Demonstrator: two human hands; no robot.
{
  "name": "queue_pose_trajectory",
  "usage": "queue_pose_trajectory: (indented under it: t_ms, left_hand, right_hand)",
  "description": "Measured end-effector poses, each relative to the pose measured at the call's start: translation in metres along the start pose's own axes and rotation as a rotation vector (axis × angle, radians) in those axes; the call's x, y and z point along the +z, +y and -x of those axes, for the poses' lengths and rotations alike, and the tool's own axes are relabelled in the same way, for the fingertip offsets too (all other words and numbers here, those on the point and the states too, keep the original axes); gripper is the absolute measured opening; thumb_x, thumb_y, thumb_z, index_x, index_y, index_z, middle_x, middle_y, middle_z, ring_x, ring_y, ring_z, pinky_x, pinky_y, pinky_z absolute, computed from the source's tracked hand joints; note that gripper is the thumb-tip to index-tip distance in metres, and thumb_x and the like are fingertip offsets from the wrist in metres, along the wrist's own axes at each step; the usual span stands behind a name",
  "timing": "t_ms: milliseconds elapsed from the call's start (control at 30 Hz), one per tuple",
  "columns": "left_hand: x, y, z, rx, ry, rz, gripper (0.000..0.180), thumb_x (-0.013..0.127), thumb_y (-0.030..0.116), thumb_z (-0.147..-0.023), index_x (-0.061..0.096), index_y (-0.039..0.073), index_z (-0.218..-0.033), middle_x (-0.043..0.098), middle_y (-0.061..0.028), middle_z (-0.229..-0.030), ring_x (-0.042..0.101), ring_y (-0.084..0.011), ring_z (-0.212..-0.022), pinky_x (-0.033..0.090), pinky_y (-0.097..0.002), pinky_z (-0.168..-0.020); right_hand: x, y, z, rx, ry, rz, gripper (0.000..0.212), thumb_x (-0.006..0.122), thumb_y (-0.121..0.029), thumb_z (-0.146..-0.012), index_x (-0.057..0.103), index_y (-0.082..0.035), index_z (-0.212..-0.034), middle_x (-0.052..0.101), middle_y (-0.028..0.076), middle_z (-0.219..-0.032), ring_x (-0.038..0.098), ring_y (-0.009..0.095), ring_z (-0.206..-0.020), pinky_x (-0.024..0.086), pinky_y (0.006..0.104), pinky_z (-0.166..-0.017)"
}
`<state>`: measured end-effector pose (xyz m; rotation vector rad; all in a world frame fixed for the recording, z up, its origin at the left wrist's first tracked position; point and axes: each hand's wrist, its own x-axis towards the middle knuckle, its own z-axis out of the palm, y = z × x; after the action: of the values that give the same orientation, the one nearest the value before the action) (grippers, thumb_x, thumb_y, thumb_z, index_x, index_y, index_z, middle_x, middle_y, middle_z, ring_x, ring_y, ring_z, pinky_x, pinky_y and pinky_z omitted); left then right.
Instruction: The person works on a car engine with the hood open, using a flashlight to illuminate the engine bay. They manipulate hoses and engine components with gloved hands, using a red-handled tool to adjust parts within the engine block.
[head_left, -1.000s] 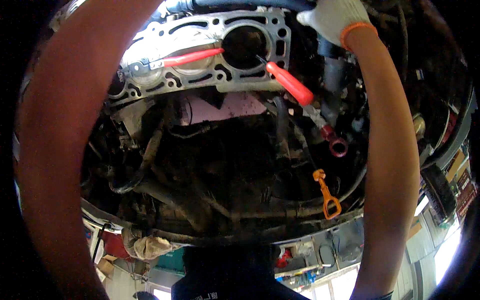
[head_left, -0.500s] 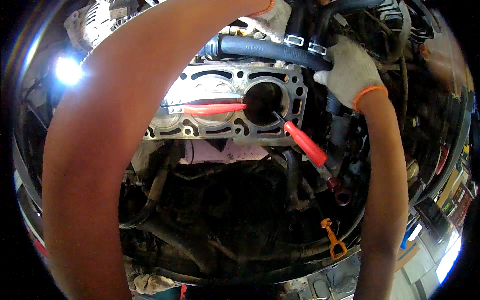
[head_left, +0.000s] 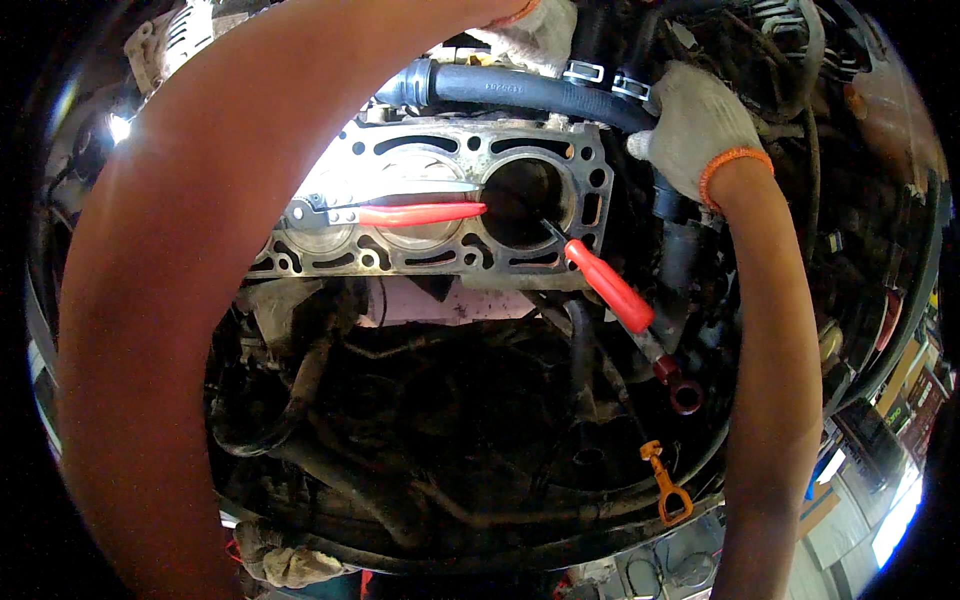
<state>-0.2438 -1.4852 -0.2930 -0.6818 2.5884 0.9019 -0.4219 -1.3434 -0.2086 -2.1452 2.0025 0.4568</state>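
Observation:
My right hand, in a white knit glove with an orange cuff, is closed around the right end of a thick black rubber hose, thumb at its near side. My left hand, gloved alike, reaches in behind the hose at the top edge; its fingers are hidden. Below the hose is the bare top of an engine block with round cylinder bores. Red-handled pliers lie across it. A red-handled screwdriver leans with its shaft over the dark right-hand bore.
Metal clamps sit on black hoses by my hands. A dark red ring-ended tool and an orange dipstick handle are below the screwdriver. Crumpled gloves lie at the front edge. A bright lamp shines at left.
The view has shifted slightly, and my left forearm sits farther left, uncovering the pliers' pivot. Both hands stay at about the same places by the hose.

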Motion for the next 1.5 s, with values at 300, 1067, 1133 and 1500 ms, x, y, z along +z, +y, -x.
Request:
queue_pose_trajectory:
  t_ms: [300,1067,1133,1500]
  left_hand:
    - [0.002,0.003,0.006,0.04,0.097,0.045,0.031,0.069,0.021,-0.08,0.08,0.004,-0.104,0.077,-0.0247,-0.1,0.074,-0.0371,-0.096,0.057,-0.0473,-0.084]
    - [-0.017,0.026,0.001,-0.138,-0.219,-0.155,0.03,0.063,0.014,-0.085,0.075,-0.006,-0.104,0.076,-0.0254,-0.099,0.074,-0.035,-0.091,0.06,-0.0444,-0.083]
    - [-0.016,0.022,0.01,-0.013,-0.06,0.017,0.028,0.064,0.018,-0.086,0.076,-0.006,-0.096,0.076,-0.0249,-0.094,0.074,-0.0354,-0.085,0.06,-0.0464,-0.08]
    - [0.015,0.022,-0.025,-0.048,0.084,0.038,0.027,0.069,0.016,-0.091,0.076,0.01,-0.116,0.079,-0.0162,-0.103,0.075,-0.0319,-0.088,0.061,-0.0455,-0.079]
  right_hand:
    - [-0.001,-0.004,-0.002,0.035,-0.104,0.004,0.04,0.084,-0.028,-0.08,0.076,0.001,-0.107,0.073,0.026,-0.113,0.071,0.043,-0.11,0.057,0.0489,-0.097]
    - [0.012,0.004,0.001,0.038,-0.042,-0.054,0.031,0.078,-0.016,-0.081,0.076,0.002,-0.106,0.074,0.024,-0.117,0.072,0.039,-0.113,0.059,0.0457,-0.099]
    - [0.012,0.003,0.0,0.027,-0.018,-0.056,0.031,0.078,-0.016,-0.081,0.075,0.002,-0.106,0.074,0.024,-0.117,0.072,0.039,-0.112,0.059,0.0455,-0.099]
    - [0.022,0.026,-0.002,0.081,-0.078,-0.003,0.039,0.085,-0.029,-0.081,0.075,0.0,-0.104,0.068,0.02,-0.117,0.066,0.041,-0.115,0.054,0.048,-0.102]
